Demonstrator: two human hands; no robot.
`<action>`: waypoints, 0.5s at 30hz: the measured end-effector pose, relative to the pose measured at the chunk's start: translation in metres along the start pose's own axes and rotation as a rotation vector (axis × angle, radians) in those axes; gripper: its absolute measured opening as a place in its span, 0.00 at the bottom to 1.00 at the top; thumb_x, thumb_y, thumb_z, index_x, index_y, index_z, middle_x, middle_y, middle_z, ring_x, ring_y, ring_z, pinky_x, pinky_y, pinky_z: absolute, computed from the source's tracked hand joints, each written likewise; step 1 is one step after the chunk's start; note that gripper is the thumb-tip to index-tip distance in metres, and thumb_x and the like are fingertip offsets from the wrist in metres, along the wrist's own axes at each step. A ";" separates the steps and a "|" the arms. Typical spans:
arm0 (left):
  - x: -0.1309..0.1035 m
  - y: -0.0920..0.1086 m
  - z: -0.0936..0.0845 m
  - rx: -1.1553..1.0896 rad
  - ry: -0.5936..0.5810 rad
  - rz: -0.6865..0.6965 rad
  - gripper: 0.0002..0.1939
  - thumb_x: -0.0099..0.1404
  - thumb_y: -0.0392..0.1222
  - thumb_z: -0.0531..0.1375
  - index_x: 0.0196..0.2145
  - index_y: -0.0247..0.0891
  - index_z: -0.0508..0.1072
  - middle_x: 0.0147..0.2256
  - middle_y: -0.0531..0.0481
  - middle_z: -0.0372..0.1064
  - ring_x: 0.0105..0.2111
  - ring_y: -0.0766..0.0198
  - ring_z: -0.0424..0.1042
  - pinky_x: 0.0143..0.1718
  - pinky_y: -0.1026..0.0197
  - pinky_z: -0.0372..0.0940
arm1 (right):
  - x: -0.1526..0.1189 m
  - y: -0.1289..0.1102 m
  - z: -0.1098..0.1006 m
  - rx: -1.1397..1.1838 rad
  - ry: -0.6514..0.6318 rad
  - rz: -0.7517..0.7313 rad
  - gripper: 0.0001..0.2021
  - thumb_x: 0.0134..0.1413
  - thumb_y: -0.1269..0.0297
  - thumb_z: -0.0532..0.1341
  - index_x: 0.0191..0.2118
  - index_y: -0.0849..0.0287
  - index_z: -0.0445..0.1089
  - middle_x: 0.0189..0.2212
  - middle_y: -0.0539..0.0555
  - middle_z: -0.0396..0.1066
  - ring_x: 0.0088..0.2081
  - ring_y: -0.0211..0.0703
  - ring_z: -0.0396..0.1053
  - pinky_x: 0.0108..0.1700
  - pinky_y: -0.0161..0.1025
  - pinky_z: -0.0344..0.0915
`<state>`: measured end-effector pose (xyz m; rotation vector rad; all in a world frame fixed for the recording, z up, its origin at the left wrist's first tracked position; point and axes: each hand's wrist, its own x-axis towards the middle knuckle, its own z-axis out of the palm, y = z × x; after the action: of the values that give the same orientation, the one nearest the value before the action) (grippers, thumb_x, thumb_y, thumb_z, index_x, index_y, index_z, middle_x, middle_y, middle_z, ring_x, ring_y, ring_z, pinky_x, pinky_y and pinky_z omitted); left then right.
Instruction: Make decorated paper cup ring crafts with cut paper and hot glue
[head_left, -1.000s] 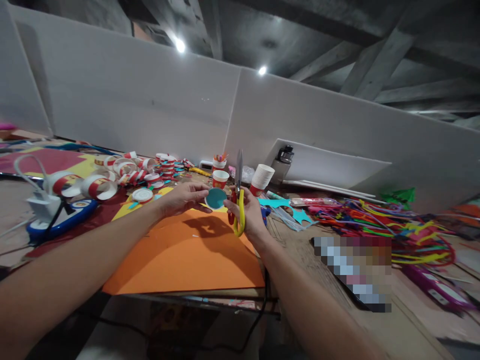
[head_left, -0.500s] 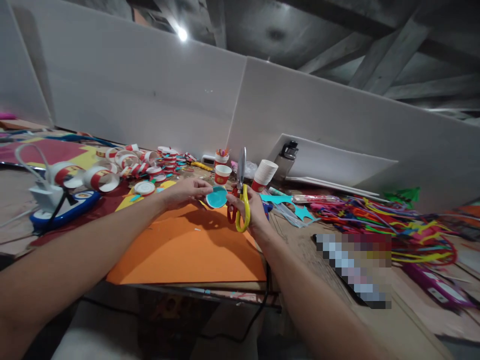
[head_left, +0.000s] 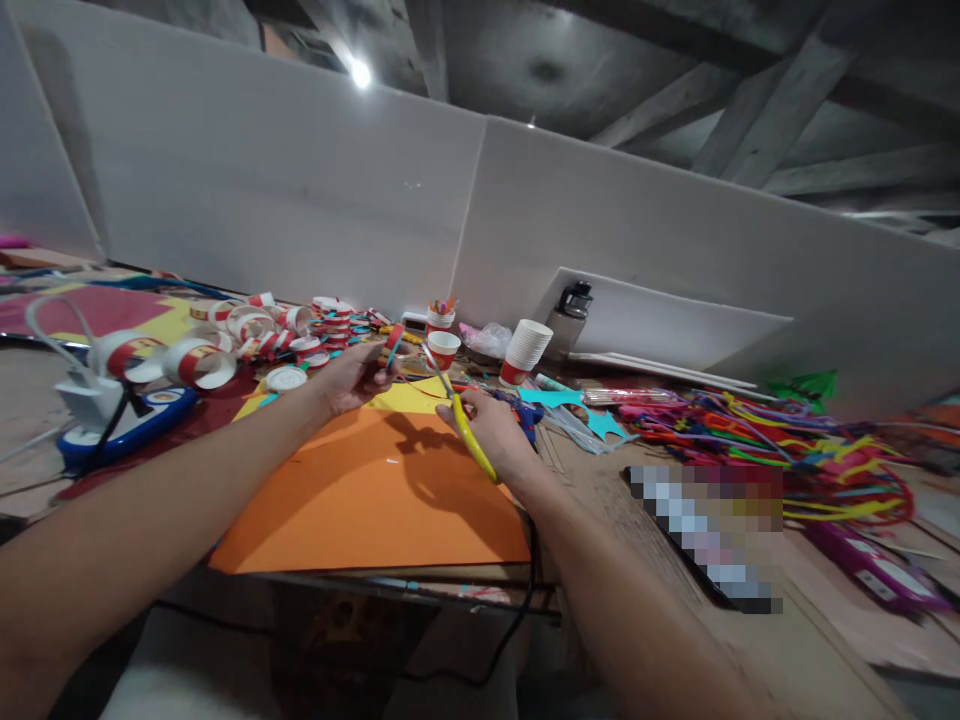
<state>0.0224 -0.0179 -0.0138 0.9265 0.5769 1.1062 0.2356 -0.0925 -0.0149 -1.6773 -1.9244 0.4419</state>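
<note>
Between the fingers of my left hand (head_left: 360, 378) is a cut-down paper cup base (head_left: 393, 345), red on its side with a blue-green edge, turned nearly edge-on. My right hand (head_left: 487, 430) grips a pair of scissors (head_left: 469, 437) by the yellow handles; the blades point up and left, apart from the cup base. Both hands are above an orange sheet of paper (head_left: 360, 500) on the table, with a strip of yellow paper (head_left: 412, 394) behind it. A red-and-white paper cup (head_left: 444, 352) stands just beyond the hands.
Cut cup rings (head_left: 199, 362) and stacked cup bases (head_left: 330, 325) lie at the left. A cup stack (head_left: 528, 350) and a bottle (head_left: 570, 322) stand behind. At the right are turquoise paper scraps (head_left: 562, 398), colourful pipe cleaners (head_left: 720, 430) and a blurred-out dark-edged device (head_left: 697, 540).
My left hand has moved left and up, turning the cup base edge-on. The scissors have tipped from upright to leaning left, away from the cup base.
</note>
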 end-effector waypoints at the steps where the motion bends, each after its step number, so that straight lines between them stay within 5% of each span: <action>1: 0.000 0.000 0.000 -0.003 0.006 -0.003 0.08 0.62 0.34 0.56 0.32 0.28 0.74 0.19 0.51 0.64 0.12 0.77 0.54 0.10 0.75 0.46 | -0.002 -0.002 -0.001 -0.139 -0.006 -0.022 0.20 0.52 0.43 0.61 0.37 0.56 0.72 0.31 0.56 0.75 0.33 0.47 0.72 0.33 0.38 0.63; 6: 0.004 -0.002 -0.002 -0.009 0.058 0.049 0.01 0.59 0.32 0.59 0.30 0.30 0.71 0.21 0.52 0.65 0.15 0.76 0.60 0.12 0.75 0.50 | -0.011 -0.009 0.001 -0.455 -0.079 -0.059 0.20 0.49 0.46 0.62 0.43 0.55 0.74 0.41 0.59 0.76 0.41 0.54 0.73 0.37 0.40 0.62; 10: 0.007 -0.006 -0.006 0.042 0.095 0.080 0.05 0.56 0.30 0.63 0.31 0.33 0.70 0.22 0.53 0.66 0.19 0.73 0.67 0.18 0.73 0.60 | -0.011 -0.004 0.002 -0.411 -0.188 -0.199 0.15 0.51 0.57 0.60 0.45 0.52 0.75 0.39 0.55 0.77 0.40 0.48 0.72 0.36 0.37 0.60; 15: 0.007 -0.009 -0.006 0.125 0.123 0.088 0.09 0.52 0.32 0.66 0.30 0.34 0.70 0.25 0.52 0.69 0.19 0.72 0.67 0.15 0.72 0.54 | -0.009 0.002 -0.008 -0.367 -0.317 -0.371 0.13 0.49 0.64 0.61 0.42 0.54 0.76 0.35 0.53 0.77 0.36 0.43 0.71 0.36 0.35 0.59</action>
<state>0.0251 -0.0109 -0.0245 1.0042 0.7176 1.2234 0.2427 -0.1023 -0.0109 -1.4700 -2.6176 0.2262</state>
